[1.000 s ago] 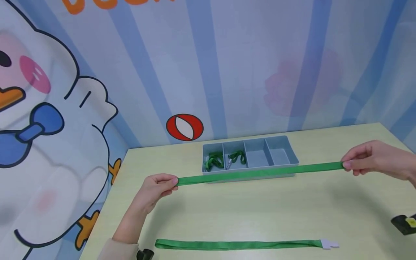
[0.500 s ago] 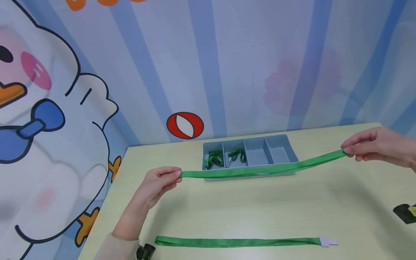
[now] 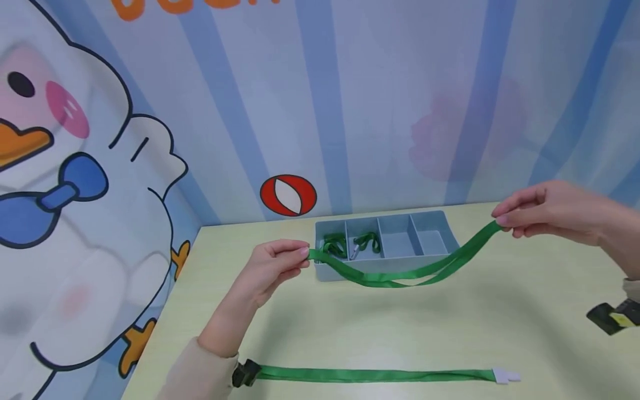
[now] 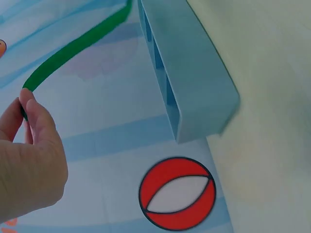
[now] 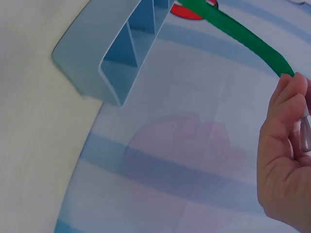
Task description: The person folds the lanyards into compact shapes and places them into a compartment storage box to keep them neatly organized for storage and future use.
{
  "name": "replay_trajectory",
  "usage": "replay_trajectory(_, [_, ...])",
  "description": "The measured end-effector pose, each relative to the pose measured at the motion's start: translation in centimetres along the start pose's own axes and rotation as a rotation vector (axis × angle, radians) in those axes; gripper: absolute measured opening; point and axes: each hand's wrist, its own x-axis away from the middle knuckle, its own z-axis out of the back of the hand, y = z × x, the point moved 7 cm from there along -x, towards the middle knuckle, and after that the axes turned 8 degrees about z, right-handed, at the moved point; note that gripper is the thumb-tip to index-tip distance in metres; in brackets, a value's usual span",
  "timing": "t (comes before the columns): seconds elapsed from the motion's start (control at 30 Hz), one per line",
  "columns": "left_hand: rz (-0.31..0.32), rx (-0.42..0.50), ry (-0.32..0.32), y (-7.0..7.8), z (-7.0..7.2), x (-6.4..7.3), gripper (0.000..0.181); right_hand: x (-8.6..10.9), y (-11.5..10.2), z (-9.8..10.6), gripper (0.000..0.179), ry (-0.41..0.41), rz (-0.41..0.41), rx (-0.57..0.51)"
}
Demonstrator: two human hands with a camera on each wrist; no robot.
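A green lanyard point(image 3: 367, 279) hangs in a slack curve between both hands, its two strands slightly parted. My left hand point(image 3: 272, 270) pinches one end between thumb and fingers. The other end is pinched by my right hand point(image 3: 555, 214), held higher; in the right wrist view a pale, shiny clip point(image 5: 305, 133) shows at the palm. Along the near part of the table lies a second green lanyard point(image 3: 370, 375), stretched straight, with a white plastic end piece point(image 3: 501, 376) at its right. The left wrist camera overlaps its left end.
Behind the held lanyard, a blue-grey divided box point(image 3: 330, 272) stands on the pale table point(image 3: 400, 333). Bundled green lanyards point(image 3: 335, 244) lie in its leftmost compartment, another lanyard point(image 3: 367, 242) in the one beside it. A printed backdrop point(image 3: 380, 111) rises at the table's back edge.
The hands have drawn closer together and risen; the left moved right and up, the right moved left and up. The lanyard, earlier taut, now sags between them.
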Motion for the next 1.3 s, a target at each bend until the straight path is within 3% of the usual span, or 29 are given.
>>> replay_trajectory(0.23, [-0.004,0.004,-0.065,0.4,-4.2,-0.6,0.026,-0.9,-2.4,-3.2,0.013,-0.119,0.07,-0.076])
replay_trajectory(0.7, [-0.023,0.004,-0.223,1.1,-10.5,-0.7,0.03,-2.1,-5.9,-8.8,0.035,-0.179,0.112,-0.018])
replay_trajectory(1.07, [0.054,0.091,-0.278,-0.4,-12.8,-1.1,0.029,-3.0,-6.9,-12.4,0.032,-0.193,0.174,-0.094])
replay_trajectory(1.3, [0.063,0.1,-0.299,-0.9,-13.3,-1.1,0.032,-3.1,-6.8,-13.0,0.038,-0.209,0.173,-0.128])
